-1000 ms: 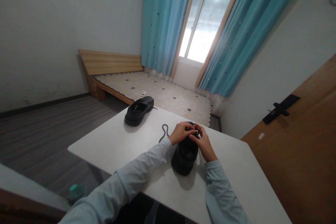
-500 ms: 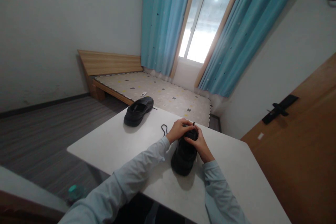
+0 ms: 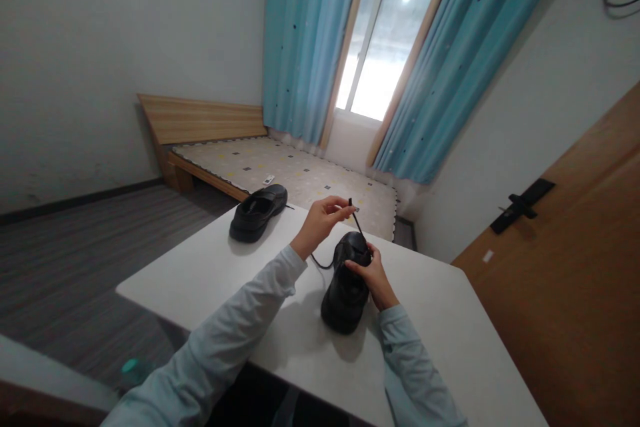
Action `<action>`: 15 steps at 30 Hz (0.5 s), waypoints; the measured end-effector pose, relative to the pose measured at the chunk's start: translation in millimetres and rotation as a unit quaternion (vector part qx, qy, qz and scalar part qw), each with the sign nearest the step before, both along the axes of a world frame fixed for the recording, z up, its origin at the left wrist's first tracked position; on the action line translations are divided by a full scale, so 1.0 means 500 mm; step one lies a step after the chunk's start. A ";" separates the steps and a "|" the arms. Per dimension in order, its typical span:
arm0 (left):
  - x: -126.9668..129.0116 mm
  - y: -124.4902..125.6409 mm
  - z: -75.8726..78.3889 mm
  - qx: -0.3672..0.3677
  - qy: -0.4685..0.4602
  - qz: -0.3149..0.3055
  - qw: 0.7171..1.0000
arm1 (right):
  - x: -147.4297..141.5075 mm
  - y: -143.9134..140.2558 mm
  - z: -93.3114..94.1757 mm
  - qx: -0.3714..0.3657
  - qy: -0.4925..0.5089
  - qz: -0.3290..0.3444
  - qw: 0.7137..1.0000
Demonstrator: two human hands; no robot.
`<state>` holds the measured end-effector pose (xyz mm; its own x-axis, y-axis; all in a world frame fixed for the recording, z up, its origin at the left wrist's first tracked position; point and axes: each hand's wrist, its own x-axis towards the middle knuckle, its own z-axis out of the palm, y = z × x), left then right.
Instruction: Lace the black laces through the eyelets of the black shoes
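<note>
A black shoe (image 3: 346, 297) stands on the white table (image 3: 430, 320), its heel end toward me. My right hand (image 3: 373, 273) grips the shoe's right side near the front, thumb across the top. Up and left of the toe, my left hand (image 3: 325, 217) pinches a black shoelace (image 3: 357, 223), which runs taut from the fingertips down to the shoe. Another stretch of dark lace (image 3: 321, 265) curves over the table at the shoe's left. A second black shoe (image 3: 259, 212) rests at the table's far left edge, apart from both hands.
Beyond the table is a bed (image 3: 300, 173) with a patterned mattress, and a small white object (image 3: 269, 179) lies on it. At the right is a wooden door (image 3: 565, 280) with a black handle (image 3: 523, 205). A green-capped container (image 3: 131, 368) stands low at the left.
My left hand has moved up and left off the shoe, drawing the shoelace out straight. My right hand stays on the shoe. The view has shifted slightly.
</note>
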<state>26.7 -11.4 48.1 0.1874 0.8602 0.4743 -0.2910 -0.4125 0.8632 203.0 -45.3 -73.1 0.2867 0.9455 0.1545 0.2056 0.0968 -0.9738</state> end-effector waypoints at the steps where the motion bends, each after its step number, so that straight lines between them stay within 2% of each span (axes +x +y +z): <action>1: -0.006 -0.005 0.013 0.006 -0.003 0.001 1.000 | -0.003 -0.001 0.000 -0.015 0.004 -0.012 1.000; 8: -0.050 -0.054 0.108 0.083 -0.009 0.041 0.996 | -0.014 -0.007 0.010 -0.049 0.034 -0.023 0.998; 15: -0.066 -0.082 0.181 0.184 0.027 0.080 0.979 | -0.008 -0.008 0.003 -0.046 0.059 -0.007 0.997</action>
<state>-6.3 -52.6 138.5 0.0974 0.6537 0.7505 -0.1558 -0.7347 0.6602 198.8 -49.1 -71.4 0.3113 0.9498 0.0325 0.0905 0.0044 -0.9959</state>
